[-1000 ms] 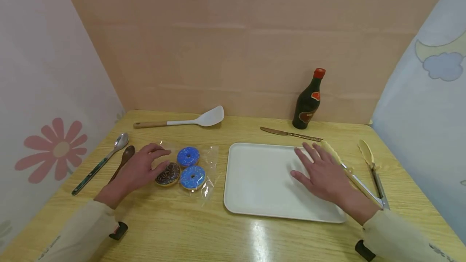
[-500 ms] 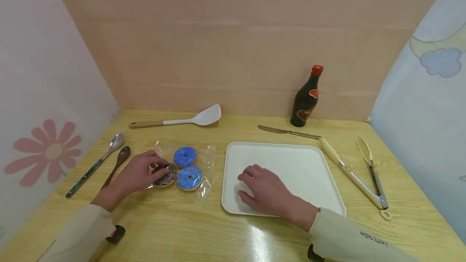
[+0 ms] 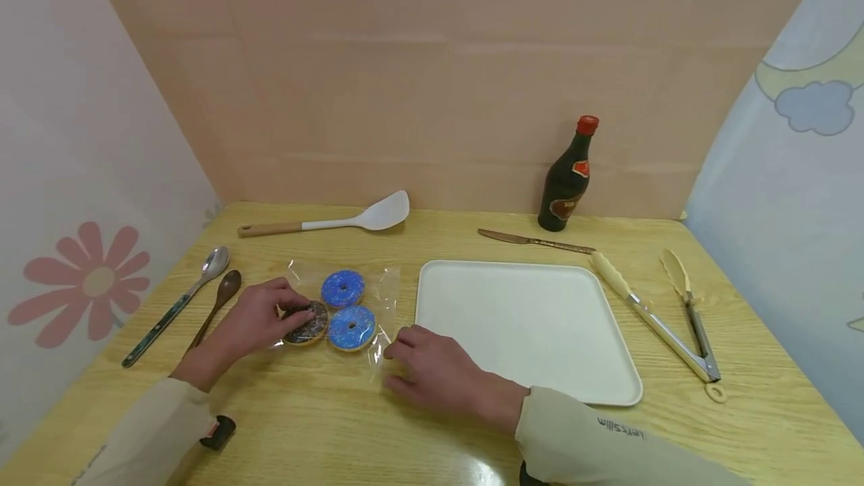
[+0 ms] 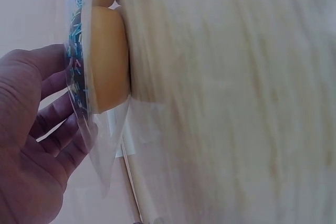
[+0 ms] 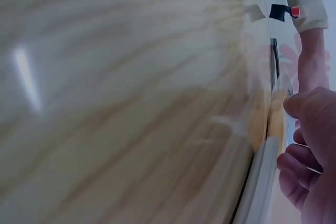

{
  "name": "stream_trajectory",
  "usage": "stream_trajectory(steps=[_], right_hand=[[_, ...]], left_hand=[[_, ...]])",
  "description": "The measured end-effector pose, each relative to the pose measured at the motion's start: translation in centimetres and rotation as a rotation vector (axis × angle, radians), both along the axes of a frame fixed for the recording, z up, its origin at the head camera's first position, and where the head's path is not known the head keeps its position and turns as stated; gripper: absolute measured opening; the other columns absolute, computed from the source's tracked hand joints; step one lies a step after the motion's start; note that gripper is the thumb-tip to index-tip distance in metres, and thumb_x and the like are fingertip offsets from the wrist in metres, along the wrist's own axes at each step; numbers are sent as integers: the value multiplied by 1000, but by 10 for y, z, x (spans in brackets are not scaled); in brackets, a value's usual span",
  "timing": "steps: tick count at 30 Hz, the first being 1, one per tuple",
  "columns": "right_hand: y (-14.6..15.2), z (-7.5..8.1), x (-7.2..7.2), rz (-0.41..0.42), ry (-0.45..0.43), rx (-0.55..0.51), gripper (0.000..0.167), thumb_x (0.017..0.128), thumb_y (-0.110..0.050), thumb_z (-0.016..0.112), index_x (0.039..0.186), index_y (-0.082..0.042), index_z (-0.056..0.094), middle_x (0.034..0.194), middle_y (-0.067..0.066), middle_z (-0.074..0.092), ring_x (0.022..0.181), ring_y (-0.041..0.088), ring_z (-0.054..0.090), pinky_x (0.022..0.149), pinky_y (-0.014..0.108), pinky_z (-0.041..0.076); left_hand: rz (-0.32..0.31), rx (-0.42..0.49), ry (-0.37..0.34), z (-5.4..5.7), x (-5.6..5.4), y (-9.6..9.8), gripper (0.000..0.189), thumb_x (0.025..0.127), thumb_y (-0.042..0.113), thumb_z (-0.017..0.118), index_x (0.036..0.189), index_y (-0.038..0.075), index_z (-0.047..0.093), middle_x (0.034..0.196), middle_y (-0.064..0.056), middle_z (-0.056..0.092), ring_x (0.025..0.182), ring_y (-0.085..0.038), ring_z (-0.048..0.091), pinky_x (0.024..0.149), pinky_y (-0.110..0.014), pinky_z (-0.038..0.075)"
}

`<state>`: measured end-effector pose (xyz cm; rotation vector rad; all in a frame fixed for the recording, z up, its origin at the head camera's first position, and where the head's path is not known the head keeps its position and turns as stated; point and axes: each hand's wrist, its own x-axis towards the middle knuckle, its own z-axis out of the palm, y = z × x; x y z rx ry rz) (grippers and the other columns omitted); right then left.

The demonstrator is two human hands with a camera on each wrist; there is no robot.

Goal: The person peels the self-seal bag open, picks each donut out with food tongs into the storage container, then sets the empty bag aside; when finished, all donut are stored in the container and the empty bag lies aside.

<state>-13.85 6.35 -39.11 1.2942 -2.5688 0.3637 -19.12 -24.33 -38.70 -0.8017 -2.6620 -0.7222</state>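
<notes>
A clear plastic bag (image 3: 385, 298) lies flat on the table with three doughnuts inside: a chocolate one with sprinkles (image 3: 312, 328), a dark blue one (image 3: 343, 289) and a light blue one (image 3: 352, 327). My left hand (image 3: 253, 319) rests over the chocolate doughnut, its thumb and fingertips on the bag's top. In the left wrist view, the relaxed fingers of that left hand (image 4: 31, 108) touch the plastic beside the doughnut (image 4: 107, 61). My right hand (image 3: 439, 375), fingers loosely bent, hovers by the bag's right edge, overlapping the tray's lower left corner in the head view.
A white tray (image 3: 533, 328) lies right of the bag. Behind it are a knife (image 3: 533, 240) and a dark bottle (image 3: 565, 182); tongs (image 3: 664, 325) lie to its right. A white spatula (image 3: 331, 220) lies at the back left, two spoons (image 3: 182, 302) (image 3: 219, 298) at the left.
My right hand has swept left across the tray to the bag's right edge. My left hand has come down onto the chocolate doughnut and stays there.
</notes>
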Motion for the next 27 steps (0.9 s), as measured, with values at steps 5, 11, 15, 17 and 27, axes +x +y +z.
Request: stream_trajectory(steps=[5, 11, 15, 17, 27], right_hand=[[-13, 2, 2, -23, 44, 49, 25, 86, -38, 68, 97, -16, 66, 86, -5, 52, 76, 9, 49, 53, 19, 40], [-20, 1, 0, -38, 101, 51, 13, 87, -30, 67, 82, -18, 66, 75, -6, 48, 67, 9, 46, 47, 20, 35], [-19, -2, -2, -20, 144, 22, 12, 86, -25, 67, 76, -18, 66, 72, -6, 48, 65, 9, 46, 46, 19, 35], [-19, -3, -2, -3, 166, 8, 11, 85, -23, 68, 75, -18, 66, 71, -6, 48, 63, 9, 45, 45, 19, 34], [-17, -5, -2, 1, 180, 20, 12, 85, -18, 65, 73, -17, 63, 69, -6, 47, 62, 9, 46, 43, 18, 32]], left_hand=[[4, -4, -2, 1, 0, 0, 7, 79, 12, 78, 86, 10, 76, 79, 5, 57, 60, -5, 50, 51, -26, 42], [3, 1, -9, 1, 0, 1, 8, 79, 12, 79, 86, 11, 76, 79, 7, 56, 61, -5, 51, 52, -26, 43], [11, 6, -25, 2, 0, 1, 7, 79, 12, 78, 86, 11, 76, 79, 7, 57, 61, -6, 51, 52, -26, 43], [14, 5, -32, 2, 0, 1, 8, 79, 12, 78, 86, 10, 76, 79, 7, 57, 61, -6, 51, 52, -26, 43], [17, 3, -33, 1, 0, 1, 8, 79, 13, 78, 86, 11, 76, 78, 8, 55, 61, -5, 51, 53, -26, 43]])
